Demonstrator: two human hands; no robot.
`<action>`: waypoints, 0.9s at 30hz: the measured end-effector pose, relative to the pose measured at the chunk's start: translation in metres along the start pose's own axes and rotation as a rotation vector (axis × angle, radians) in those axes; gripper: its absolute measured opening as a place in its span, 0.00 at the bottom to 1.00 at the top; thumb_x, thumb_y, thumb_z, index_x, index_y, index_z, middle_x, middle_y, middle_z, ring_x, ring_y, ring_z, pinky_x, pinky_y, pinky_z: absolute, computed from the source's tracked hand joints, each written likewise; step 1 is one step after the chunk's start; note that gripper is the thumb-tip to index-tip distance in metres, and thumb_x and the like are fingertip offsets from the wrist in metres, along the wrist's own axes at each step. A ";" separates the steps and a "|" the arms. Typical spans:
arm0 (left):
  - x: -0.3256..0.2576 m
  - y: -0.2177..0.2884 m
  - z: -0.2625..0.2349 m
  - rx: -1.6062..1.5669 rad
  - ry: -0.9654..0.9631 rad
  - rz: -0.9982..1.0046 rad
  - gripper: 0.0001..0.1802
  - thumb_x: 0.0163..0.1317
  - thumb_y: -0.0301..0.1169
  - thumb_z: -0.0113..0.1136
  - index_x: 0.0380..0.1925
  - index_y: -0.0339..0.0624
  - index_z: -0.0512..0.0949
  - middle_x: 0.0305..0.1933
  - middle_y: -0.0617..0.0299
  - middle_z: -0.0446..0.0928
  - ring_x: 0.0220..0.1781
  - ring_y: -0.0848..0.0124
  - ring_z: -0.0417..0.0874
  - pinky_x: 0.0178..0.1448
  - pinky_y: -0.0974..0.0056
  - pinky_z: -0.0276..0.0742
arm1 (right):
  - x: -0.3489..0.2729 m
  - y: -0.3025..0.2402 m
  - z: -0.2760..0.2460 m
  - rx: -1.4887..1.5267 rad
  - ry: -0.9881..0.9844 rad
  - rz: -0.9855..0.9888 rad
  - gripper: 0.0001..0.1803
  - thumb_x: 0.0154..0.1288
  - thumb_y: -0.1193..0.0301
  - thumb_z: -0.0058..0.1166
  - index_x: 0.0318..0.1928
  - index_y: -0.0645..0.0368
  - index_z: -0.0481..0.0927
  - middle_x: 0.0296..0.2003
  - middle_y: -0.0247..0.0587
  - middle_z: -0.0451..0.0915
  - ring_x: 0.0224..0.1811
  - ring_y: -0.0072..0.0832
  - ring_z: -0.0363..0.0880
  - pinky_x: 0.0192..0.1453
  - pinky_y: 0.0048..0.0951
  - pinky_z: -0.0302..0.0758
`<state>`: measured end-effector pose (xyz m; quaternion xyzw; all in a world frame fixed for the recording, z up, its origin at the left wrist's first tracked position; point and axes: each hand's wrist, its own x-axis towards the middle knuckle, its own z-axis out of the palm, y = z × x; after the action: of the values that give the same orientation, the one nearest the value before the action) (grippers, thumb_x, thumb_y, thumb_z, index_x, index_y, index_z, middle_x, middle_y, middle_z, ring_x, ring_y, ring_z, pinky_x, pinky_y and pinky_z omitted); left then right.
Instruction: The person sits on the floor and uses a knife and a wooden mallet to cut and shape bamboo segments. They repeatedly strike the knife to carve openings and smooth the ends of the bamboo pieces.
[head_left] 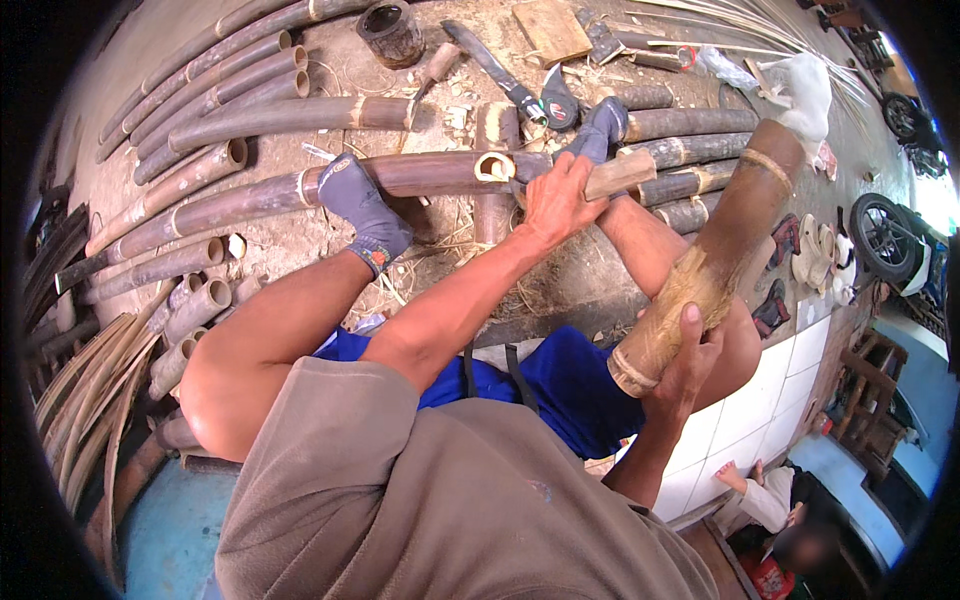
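One thick, brown, cylindrical bamboo section (715, 240) is slanting across the right of the frame, its lower end being gripped by the right hand (687, 362). At upper centre, the left hand (560, 200) is clasping a pale wooden handle (622, 174) beside a long, dark, notched bamboo pole (425, 173), which a grey-blue socked foot (355, 205) is crossing.
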<state>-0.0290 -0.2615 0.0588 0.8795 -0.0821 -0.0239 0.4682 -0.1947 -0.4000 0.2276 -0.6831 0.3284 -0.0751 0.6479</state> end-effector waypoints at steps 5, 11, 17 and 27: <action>0.007 -0.020 0.011 -0.068 0.048 0.075 0.24 0.49 0.41 0.77 0.43 0.45 0.77 0.44 0.53 0.78 0.46 0.46 0.85 0.48 0.45 0.81 | 0.009 0.011 0.000 -0.055 0.061 -0.105 0.40 0.73 0.64 0.60 0.78 0.65 0.58 0.61 0.56 0.78 0.62 0.42 0.78 0.67 0.39 0.74; 0.007 -0.029 0.011 -0.130 0.015 0.122 0.21 0.50 0.41 0.74 0.38 0.45 0.76 0.39 0.53 0.77 0.43 0.47 0.84 0.45 0.44 0.80 | 0.042 0.039 0.029 -0.394 0.105 -0.074 0.36 0.75 0.64 0.59 0.76 0.66 0.63 0.63 0.57 0.77 0.67 0.42 0.76 0.72 0.40 0.70; 0.002 -0.032 0.011 -0.054 -0.076 0.110 0.20 0.50 0.42 0.73 0.37 0.46 0.76 0.39 0.53 0.78 0.41 0.46 0.84 0.44 0.44 0.80 | 0.058 -0.007 0.003 -0.134 0.151 0.018 0.38 0.73 0.63 0.63 0.75 0.67 0.65 0.65 0.54 0.77 0.67 0.41 0.77 0.71 0.36 0.72; -0.006 -0.048 0.006 -0.029 -0.111 0.188 0.20 0.51 0.42 0.73 0.39 0.47 0.77 0.39 0.53 0.79 0.42 0.45 0.85 0.44 0.43 0.81 | 0.032 -0.020 0.016 0.005 0.021 0.075 0.27 0.77 0.60 0.59 0.67 0.64 0.73 0.54 0.46 0.81 0.56 0.34 0.80 0.63 0.31 0.76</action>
<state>-0.0295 -0.2392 0.0155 0.8584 -0.1899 -0.0295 0.4756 -0.1544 -0.4049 0.2338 -0.6678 0.3603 -0.0588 0.6487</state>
